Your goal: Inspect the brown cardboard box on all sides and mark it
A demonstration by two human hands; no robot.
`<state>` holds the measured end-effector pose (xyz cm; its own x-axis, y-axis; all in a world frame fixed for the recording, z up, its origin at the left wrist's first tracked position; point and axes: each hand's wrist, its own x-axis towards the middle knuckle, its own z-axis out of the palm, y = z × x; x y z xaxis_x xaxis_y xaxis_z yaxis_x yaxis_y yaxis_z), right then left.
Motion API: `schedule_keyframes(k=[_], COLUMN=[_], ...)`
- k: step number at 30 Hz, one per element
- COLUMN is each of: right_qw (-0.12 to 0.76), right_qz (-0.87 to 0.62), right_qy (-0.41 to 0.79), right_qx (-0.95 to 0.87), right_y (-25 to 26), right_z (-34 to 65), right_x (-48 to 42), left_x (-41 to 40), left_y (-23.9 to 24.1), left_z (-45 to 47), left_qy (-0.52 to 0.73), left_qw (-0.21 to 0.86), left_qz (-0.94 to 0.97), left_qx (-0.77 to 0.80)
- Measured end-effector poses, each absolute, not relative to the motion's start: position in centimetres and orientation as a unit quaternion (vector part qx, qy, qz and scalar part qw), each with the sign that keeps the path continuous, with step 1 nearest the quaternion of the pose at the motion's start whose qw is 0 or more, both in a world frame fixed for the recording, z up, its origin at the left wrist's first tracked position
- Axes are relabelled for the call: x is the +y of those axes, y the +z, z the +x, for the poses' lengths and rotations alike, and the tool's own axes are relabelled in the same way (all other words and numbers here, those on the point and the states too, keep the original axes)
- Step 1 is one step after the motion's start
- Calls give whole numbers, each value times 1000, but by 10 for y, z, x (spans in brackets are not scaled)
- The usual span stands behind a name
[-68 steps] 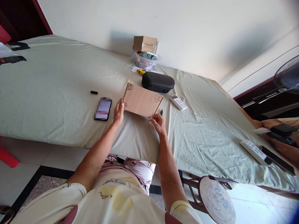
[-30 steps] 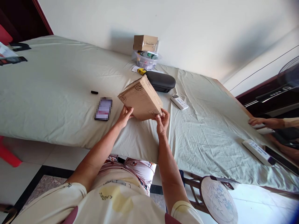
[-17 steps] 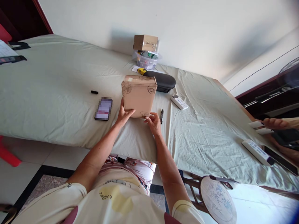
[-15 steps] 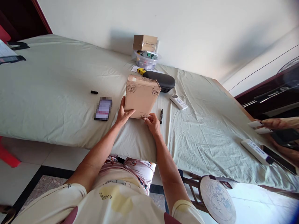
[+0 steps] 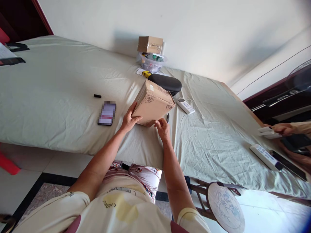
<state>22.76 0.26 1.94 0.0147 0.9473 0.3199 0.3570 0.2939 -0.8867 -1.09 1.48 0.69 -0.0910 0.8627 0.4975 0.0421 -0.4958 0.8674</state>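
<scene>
I hold a brown cardboard box with flower doodles at its corners, tilted on the pale green bed sheet. My left hand grips its near left edge, thumb on the front face. My right hand pinches the near bottom corner. A black pen lies just right of the box, partly hidden by it. A phone lies face up to the left of my left hand.
Behind the box lie a black case, a white remote, a yellow item and a clear tub with a small carton on top. A black cap lies far left. Another person's hand is at right.
The box was lifted off the sheet, turned about in both hands, and now leans to the right with a different face toward me. My hands stayed on its near edge.
</scene>
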Motion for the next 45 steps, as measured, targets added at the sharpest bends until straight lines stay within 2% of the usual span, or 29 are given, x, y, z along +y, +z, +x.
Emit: schedule_keyframes(k=[7, 12, 18, 23, 32, 40, 45], right_qw=[617, 645, 681, 644, 579, 482, 489], right_qz=[-468, -484, -470, -500, -507, -547, -548], right_qy=[255, 226, 252, 246, 326, 176, 148], right_qx=[-579, -546, -501, -524, -550, -661, -663], right_y=[21, 23, 23, 19, 11, 19, 20], right_z=[235, 241, 243, 245, 237, 244, 242], right_x=[8, 6, 5, 9, 12, 5, 4], left_x=[6, 4, 2, 1, 15, 16, 13], left_y=[18, 25, 35, 34, 20, 15, 12], left_z=[-10, -11, -23, -27, -25, -26, -22], left_qy=[608, 612, 601, 641, 719, 693, 680], left_qw=[258, 185, 100, 100, 154, 268, 240], left_qz=[653, 678, 692, 646, 544, 552, 579], left_qx=[372, 363, 387, 403, 404, 380, 381])
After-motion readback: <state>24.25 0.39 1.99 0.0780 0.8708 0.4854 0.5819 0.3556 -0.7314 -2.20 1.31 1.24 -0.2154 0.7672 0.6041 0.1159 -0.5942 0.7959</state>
